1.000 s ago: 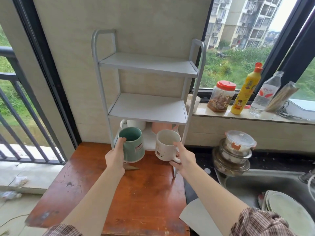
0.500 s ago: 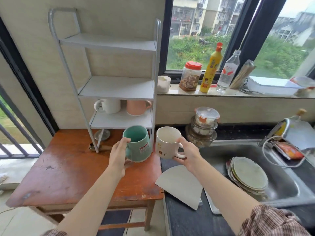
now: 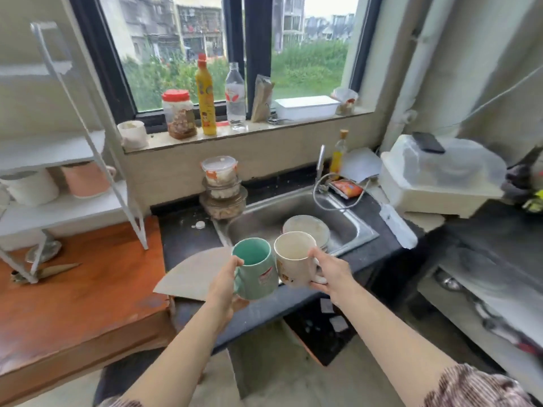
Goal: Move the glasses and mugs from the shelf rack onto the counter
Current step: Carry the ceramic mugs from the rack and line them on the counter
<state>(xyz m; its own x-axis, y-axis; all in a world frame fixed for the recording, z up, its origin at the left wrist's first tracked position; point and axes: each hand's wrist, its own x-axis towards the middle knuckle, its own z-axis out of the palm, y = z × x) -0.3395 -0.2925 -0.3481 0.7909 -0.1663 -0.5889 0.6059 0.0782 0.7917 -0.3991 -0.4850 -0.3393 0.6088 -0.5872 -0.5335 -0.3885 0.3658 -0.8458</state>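
Observation:
My left hand (image 3: 224, 286) grips a teal mug (image 3: 255, 268), thumb over its rim. My right hand (image 3: 330, 273) holds a cream mug (image 3: 293, 259) by its handle side. Both mugs are upright, side by side and touching, in the air above the front edge of the dark counter (image 3: 188, 239), just in front of the sink (image 3: 346, 227). The white shelf rack (image 3: 88, 142) stands at the far left on the wooden table (image 3: 88, 289). On its lower shelf remain a white mug (image 3: 32, 188) and a pink mug (image 3: 85, 179).
A fan-shaped sheet of cardboard (image 3: 194, 274) lies on the counter left of the mugs. Plates (image 3: 305, 227) sit in the sink. Stacked lidded containers (image 3: 221, 186) stand behind it. Jar, bottles and a white box line the windowsill (image 3: 244, 133). A plastic bin (image 3: 440, 174) sits at right.
Both hands have carried the two mugs rightward, away from the rack and wooden table, to above the counter's front edge by the sink. The view has swung right with them.

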